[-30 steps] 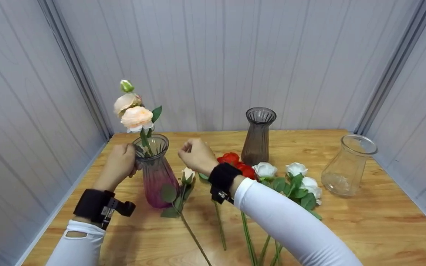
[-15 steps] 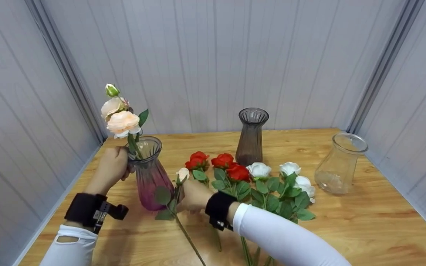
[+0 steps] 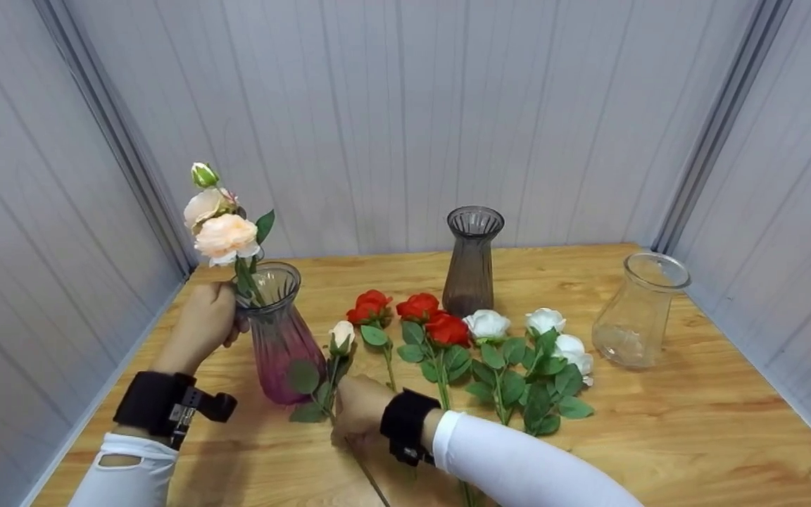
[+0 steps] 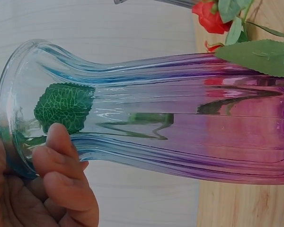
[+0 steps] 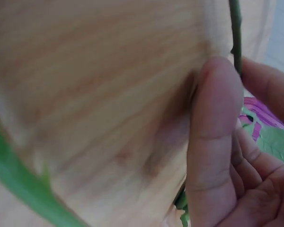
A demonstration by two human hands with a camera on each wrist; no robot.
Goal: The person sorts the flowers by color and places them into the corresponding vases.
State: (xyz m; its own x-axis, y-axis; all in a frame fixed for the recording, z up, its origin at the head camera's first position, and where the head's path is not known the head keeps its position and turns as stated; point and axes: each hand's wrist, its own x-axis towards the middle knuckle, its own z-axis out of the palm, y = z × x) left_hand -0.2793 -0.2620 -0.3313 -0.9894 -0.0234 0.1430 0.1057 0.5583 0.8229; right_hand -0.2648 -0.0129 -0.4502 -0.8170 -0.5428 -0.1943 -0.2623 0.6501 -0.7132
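Note:
My left hand grips the rim of a ribbed glass vase, clear-blue at the top and pink-purple below. In the left wrist view its fingers lie against the vase's neck. A peach flower stem with two blooms and a green bud stands in that vase, leaning left. My right hand is low over the table beside the vase. It pinches the stem of a cream rose; in the right wrist view the stem passes between thumb and forefinger.
Red roses and white roses lie on the wooden table, stems toward me. Behind them stands a grey glass vase. A clear glass vase is at the right. Panel walls enclose the back and sides.
My right hand has come down from beside the vase's rim to the cream rose and now pinches its stem. The left hand stays on the vase. The head view has shifted slightly.

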